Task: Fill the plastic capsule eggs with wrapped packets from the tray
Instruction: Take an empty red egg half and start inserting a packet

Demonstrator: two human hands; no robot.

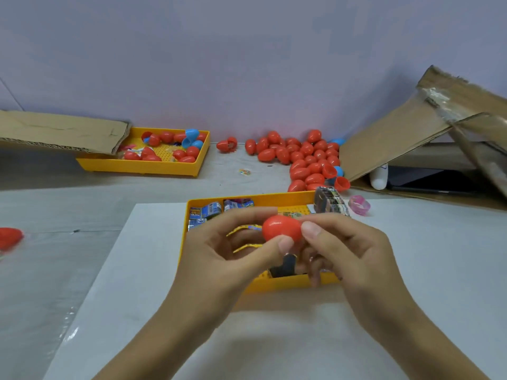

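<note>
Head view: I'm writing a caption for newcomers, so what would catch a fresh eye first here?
First, the red egg held in the middle, pinched between the left hand and the right hand above the near yellow tray of packets. Next, the big pile of red eggs at the back, beside the leaning cardboard. A second yellow tray sits far left.

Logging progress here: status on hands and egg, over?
Both hands pinch one closed red egg above packet tray. Nothing in the way.
</note>
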